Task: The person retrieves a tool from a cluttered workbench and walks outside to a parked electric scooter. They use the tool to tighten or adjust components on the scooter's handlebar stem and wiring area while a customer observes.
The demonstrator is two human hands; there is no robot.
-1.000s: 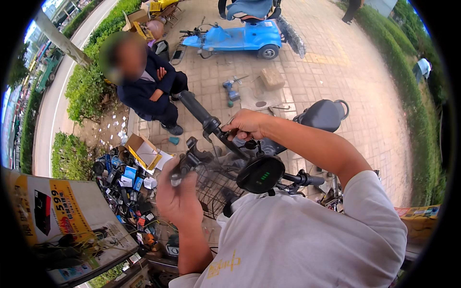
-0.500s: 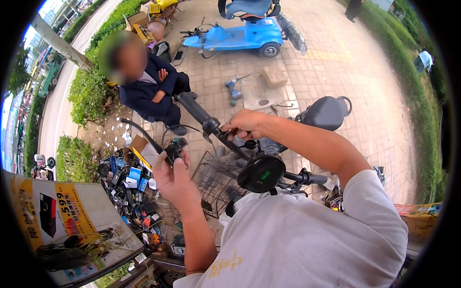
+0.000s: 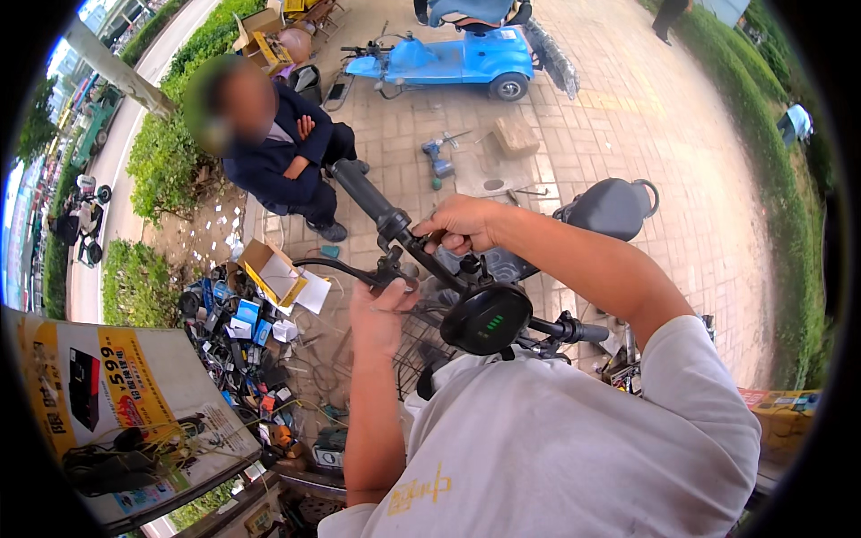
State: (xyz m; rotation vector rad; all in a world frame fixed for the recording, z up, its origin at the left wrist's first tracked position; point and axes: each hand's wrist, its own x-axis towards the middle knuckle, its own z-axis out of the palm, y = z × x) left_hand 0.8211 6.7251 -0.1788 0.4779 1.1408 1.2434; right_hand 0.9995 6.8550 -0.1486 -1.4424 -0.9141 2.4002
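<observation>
Black brake lever (image 3: 345,266) pinched at its clamp end in the left hand (image 3: 375,318), near the handlebar (image 3: 441,273); right hand (image 3: 462,224) curled against that bar just inside the rubber grip (image 3: 363,193) (cannot tell whether pinching anything). Farther out, a round display (image 3: 486,319) lit green, a dark-jacketed person (image 3: 267,177) with folded arms, a blue power drill (image 3: 438,161) on brick paving (image 3: 601,134) and, well beyond, a blue mobility scooter (image 3: 448,61).

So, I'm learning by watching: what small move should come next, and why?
Probably ease the brake lever toward the handlebar: the left hand holds it just beside the bar, apparently unmounted, while the right hand is at the bar near the grip.
</observation>
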